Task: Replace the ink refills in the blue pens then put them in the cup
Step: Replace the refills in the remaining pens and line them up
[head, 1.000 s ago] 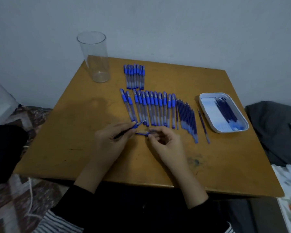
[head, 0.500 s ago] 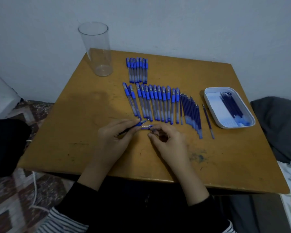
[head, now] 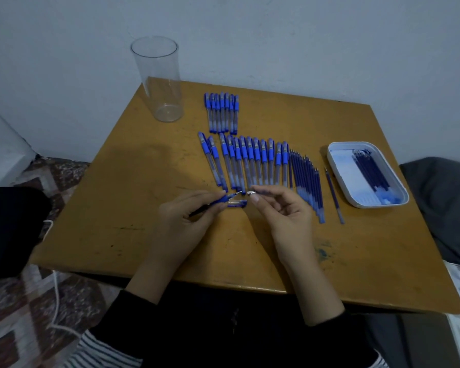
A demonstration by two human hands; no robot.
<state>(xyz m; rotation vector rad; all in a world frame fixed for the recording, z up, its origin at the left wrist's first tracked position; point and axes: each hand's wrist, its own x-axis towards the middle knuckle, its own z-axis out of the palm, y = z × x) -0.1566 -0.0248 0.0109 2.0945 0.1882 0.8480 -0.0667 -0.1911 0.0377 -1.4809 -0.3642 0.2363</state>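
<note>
Left hand (head: 182, 224) pinching blue pen (head: 218, 201) at grip, tip pointing right; barrel mostly hidden by fingers; right hand (head: 284, 216) pinching small silvery tip piece (head: 251, 193), too small to ID; clear cap (head: 237, 203) on table (head: 117, 208) btwn hands; cup (head: 160, 81) far left, looks empty; refills in tray (head: 340, 187) blurred.

We wear dark long sleeves pushed up our bare forearms, over a black-and-white striped hem, with bare left hand (head: 182, 227) and right hand (head: 287, 221), no rings.
</note>
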